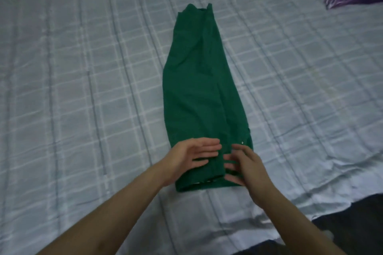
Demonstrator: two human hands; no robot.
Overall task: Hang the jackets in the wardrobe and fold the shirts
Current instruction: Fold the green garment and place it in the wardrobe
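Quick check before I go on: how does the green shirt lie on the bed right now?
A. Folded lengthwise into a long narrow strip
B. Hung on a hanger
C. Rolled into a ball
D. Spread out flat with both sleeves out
A: the green shirt lies as one long narrow strip on the checked bedsheet, with the left hand and right hand at its near end.

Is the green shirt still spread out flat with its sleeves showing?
No, the green shirt lies folded into a long narrow strip on the bed, no sleeves showing.
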